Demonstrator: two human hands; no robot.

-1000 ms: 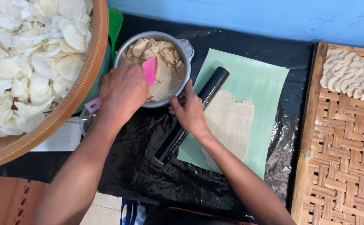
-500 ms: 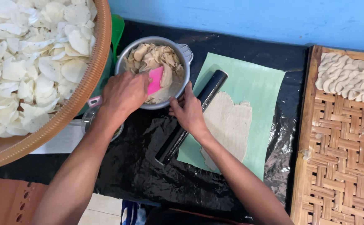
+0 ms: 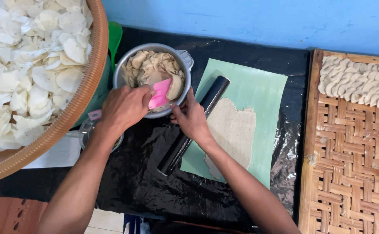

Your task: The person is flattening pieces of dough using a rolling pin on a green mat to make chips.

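A grey metal pot (image 3: 124,65) holds pale beige dough (image 3: 148,67). My left hand (image 3: 124,106) grips a pink flat scraper (image 3: 160,93) and presses it into the dough at the pot's near rim. My right hand (image 3: 191,117) holds the pot's near right edge, its wrist lying over a black rolling pin (image 3: 215,93). The pin rests slantwise along the left edge of a green sheet (image 3: 263,86), on which a thin rolled patch of dough (image 3: 235,128) lies.
A big woven basket (image 3: 85,99) of white chips fills the left. A bamboo tray (image 3: 350,156) with rows of pale pieces (image 3: 363,84) stands at the right. Black plastic (image 3: 137,182) covers the table; a small clear jar (image 3: 85,130) sits under my left wrist. A blue wall lies behind.
My left hand has drawn the pink scraper from the middle of the dough toward the pot's near rim. My right hand has shifted up against the pot. The rolling pin stayed put.
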